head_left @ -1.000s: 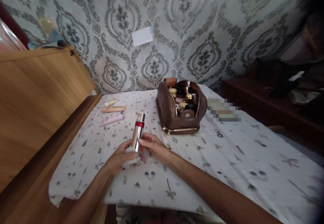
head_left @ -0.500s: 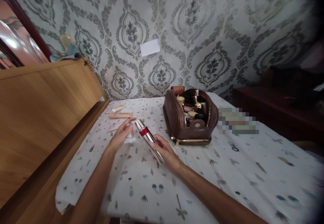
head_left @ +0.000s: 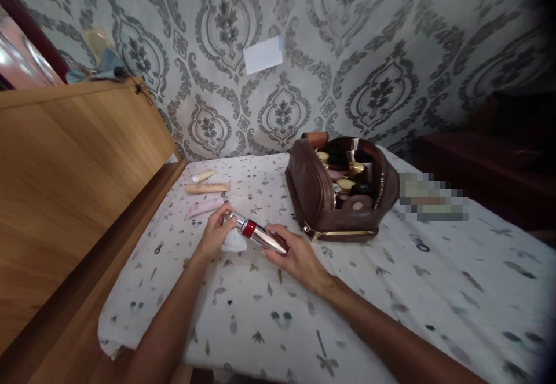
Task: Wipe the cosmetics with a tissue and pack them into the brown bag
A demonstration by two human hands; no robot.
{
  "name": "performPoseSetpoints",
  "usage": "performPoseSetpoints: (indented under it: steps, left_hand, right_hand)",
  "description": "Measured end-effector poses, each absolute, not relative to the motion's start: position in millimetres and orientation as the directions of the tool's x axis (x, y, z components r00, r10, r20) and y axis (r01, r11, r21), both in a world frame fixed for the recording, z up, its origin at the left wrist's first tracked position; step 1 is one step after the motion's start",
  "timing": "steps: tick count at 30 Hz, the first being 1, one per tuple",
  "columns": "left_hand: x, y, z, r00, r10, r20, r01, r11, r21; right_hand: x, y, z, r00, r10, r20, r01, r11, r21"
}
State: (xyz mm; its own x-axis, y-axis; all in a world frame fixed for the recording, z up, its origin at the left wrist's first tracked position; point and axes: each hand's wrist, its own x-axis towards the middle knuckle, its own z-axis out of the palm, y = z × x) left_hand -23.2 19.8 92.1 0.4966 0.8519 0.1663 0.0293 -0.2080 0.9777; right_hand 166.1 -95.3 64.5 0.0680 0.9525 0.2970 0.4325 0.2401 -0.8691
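My right hand [head_left: 299, 256] grips a silver tube with a red band [head_left: 257, 233], held nearly level just above the patterned cloth [head_left: 365, 291]. The tube's capped end points left. My left hand [head_left: 216, 234] presses a white pad [head_left: 234, 241] against that left end. Both hands are in the middle of the cloth, to the left of an open brown cosmetic bag [head_left: 317, 196].
The brown bag holds several small gold and dark containers. Three tubes lie at the cloth's far left: cream [head_left: 203, 176], tan [head_left: 207, 187] and pink [head_left: 205, 207]. A wooden headboard [head_left: 69, 164] runs along the left. A dark wooden bench [head_left: 482, 164] stands at right.
The tube went from upright to nearly level in my right hand. My left hand with the white pad moved out to the left, then came back to the tube's end.
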Motion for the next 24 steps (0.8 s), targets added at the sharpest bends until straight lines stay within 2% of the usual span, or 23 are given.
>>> performPoseSetpoints:
  steps: [5, 10, 13, 18, 24]
  left_hand:
    - [-24.9, 17.2, 95.3, 0.526, 0.826, 0.205, 0.036, -0.262, 0.964]
    - [-33.6, 12.7, 108.5, 0.660, 0.747, 0.075, 0.043, -0.137, 0.990]
    - [-35.2, 14.9, 106.4, 0.655, 0.755, 0.035, 0.091, -0.124, 0.988]
    - [-28.5, 21.2, 92.5, 0.544, 0.828, 0.135, 0.100, -0.224, 0.970]
    - [-28.3, 17.8, 97.5, 0.548, 0.818, 0.172, 0.094, -0.265, 0.960]
  right_hand:
    - [167.4, -96.9, 63.3, 0.066, 0.942, 0.330, 0.539, 0.245, -0.806]
    - [168.3, -95.7, 62.6, 0.088, 0.938, 0.335, 0.542, 0.237, -0.806]
    - [168.3, -95.6, 62.6, 0.094, 0.935, 0.342, 0.560, 0.234, -0.794]
    - [167.2, -97.4, 63.3, 0.063, 0.932, 0.358, 0.605, 0.250, -0.756]
    - [167.3, -96.5, 60.2, 0.082, 0.935, 0.345, 0.583, 0.236, -0.777]
